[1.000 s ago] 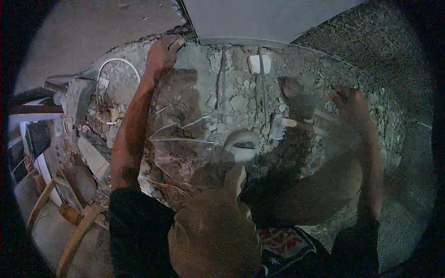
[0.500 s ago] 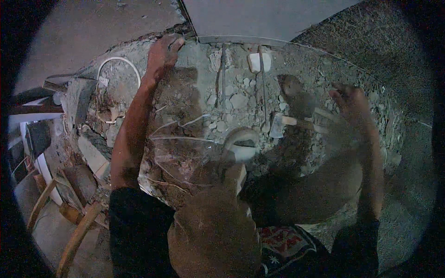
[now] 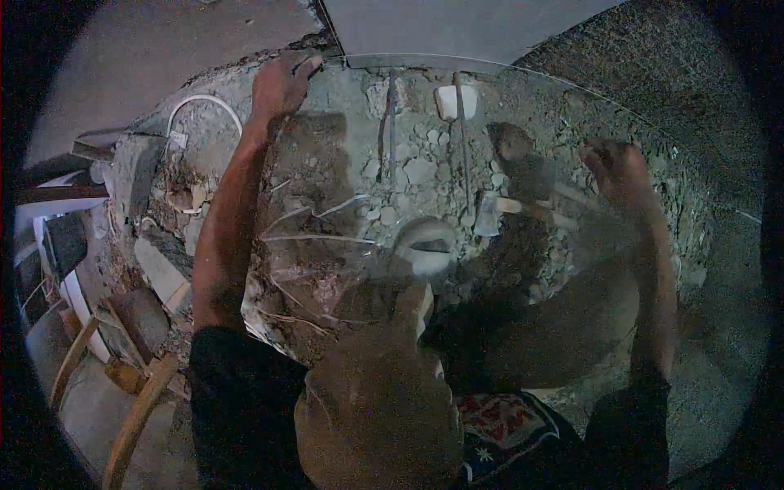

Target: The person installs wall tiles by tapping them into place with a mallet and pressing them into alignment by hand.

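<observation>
**Dim light, rough textures, slight shift**

We are looking down on rubble ground (image 3: 531, 102): grey and brown, gritty, strewn with rounded stone lumps. Beyond it, a smooth pale panel (image 3: 457, 24) is standing flat-faced. At lower left we are noting a wooden frame (image 3: 143, 408) with curved, worn members. The left hand (image 3: 279, 86) is reaching to the far edge, fingers drawn narrow; the right hand (image 3: 618, 167) is hovering lower, fingers curled. We cannot tell whether either is gripping anything. Two thin, dark rods (image 3: 463, 155) are lying lengthwise between the hands. Nearer us, a hatchet (image 3: 487, 216) is showing a dull wedge head and wooden handle; beside it is sitting a pale, ring-shaped piece (image 3: 426, 260). A thin pale line (image 3: 490, 62), cord or clear-sheet edge, is running from beside the left fingers along the far edge, rightward.

Against half a second ago, we are seeing the ground sitting slightly higher in view; both hands are keeping their poses.
</observation>
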`<state>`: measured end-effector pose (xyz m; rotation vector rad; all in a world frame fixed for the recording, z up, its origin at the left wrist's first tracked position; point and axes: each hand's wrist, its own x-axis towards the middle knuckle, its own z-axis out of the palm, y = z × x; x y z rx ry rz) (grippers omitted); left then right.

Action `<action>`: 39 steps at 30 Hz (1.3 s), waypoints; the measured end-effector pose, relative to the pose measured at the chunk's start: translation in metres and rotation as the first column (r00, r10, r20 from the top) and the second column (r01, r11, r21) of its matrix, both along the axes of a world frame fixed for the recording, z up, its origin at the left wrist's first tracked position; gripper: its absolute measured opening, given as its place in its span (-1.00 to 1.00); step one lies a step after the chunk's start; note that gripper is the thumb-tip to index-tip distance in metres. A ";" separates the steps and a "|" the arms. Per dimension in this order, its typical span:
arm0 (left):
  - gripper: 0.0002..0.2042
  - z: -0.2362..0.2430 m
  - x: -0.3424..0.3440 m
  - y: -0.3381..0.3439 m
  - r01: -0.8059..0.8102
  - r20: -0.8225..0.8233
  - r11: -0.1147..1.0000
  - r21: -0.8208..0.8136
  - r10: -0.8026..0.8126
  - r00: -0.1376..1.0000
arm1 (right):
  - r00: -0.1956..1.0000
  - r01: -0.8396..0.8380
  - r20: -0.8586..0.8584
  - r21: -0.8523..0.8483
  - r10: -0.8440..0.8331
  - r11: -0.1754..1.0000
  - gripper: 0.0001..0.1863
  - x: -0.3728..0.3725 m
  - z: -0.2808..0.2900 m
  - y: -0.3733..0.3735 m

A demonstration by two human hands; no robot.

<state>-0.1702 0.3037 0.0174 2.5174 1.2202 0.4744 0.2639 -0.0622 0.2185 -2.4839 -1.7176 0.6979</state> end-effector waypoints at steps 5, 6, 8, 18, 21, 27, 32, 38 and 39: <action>-0.58 -0.015 0.000 -0.006 0.027 0.119 0.995 0.099 -0.038 0.992 | 0.993 -0.115 0.038 -0.009 0.115 0.993 -0.61 -0.010 0.014 0.008; -0.58 -0.014 0.003 -0.007 0.030 0.121 0.995 0.099 -0.041 0.992 | 0.987 -0.094 0.129 -0.002 0.094 0.996 -0.59 0.004 0.001 0.000; -0.60 -0.008 0.007 -0.011 0.006 0.101 0.994 0.108 -0.017 0.995 | 0.987 -0.101 0.127 0.011 0.099 0.995 -0.59 0.003 0.001 0.001; -0.58 0.017 0.015 -0.029 -0.151 0.044 0.988 -0.032 0.153 0.987 | 0.998 -0.056 0.014 0.063 0.055 0.996 -0.64 -0.003 0.003 0.002; -0.54 0.012 0.011 -0.028 -0.017 0.177 0.998 0.055 0.007 0.984 | 1.000 -0.024 -0.011 0.002 0.024 1.000 -0.65 -0.005 0.005 0.005; -0.54 0.003 0.010 -0.024 -0.058 0.097 0.998 0.007 0.057 0.994 | 0.992 -0.111 0.073 0.051 0.107 0.992 -0.63 0.000 0.003 0.002; -0.52 0.015 0.017 -0.035 -0.062 0.125 0.998 0.027 0.059 0.990 | 0.997 -0.056 0.058 0.059 0.053 0.997 -0.63 0.007 -0.006 -0.003; -0.43 -0.005 0.009 -0.023 -0.096 0.112 0.992 0.087 0.086 0.990 | 0.994 -0.083 0.081 0.052 0.079 0.995 -0.62 0.004 -0.002 0.002; -0.43 -0.009 0.007 -0.023 -0.098 0.110 0.991 0.087 0.088 0.990 | 0.999 -0.015 0.040 -0.090 0.018 0.996 -0.62 0.001 0.005 0.007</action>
